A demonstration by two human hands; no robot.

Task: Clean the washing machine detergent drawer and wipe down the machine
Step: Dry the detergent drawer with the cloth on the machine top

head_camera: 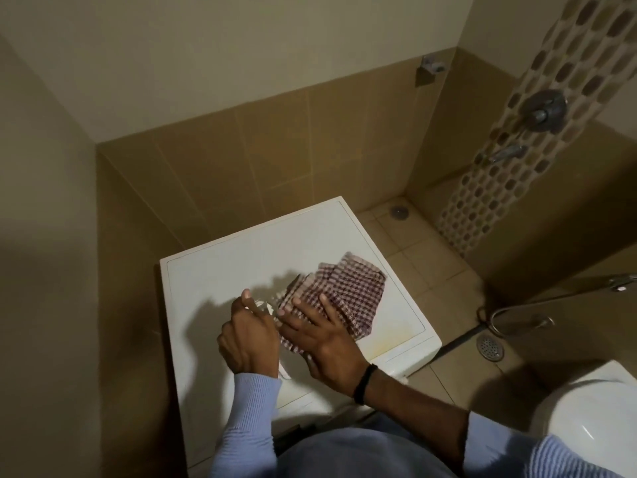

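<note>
A white washing machine (241, 257) stands in the corner, seen from above. A red-and-white checked cloth (351, 294) lies spread on its lid towards the right. My right hand (320, 336) lies flat on the cloth's near edge with straight fingers. Just left of it, my left hand (248, 336) has its fingers curled round a small white object (265, 307), mostly hidden by the hand, at the cloth's left edge. The detergent drawer is out of sight.
Tan tiled walls close in behind and to the left of the machine. To the right lie a tiled floor with two drains (489, 346), a shower valve (544, 110), a hose (517, 312) and a white toilet (593, 419).
</note>
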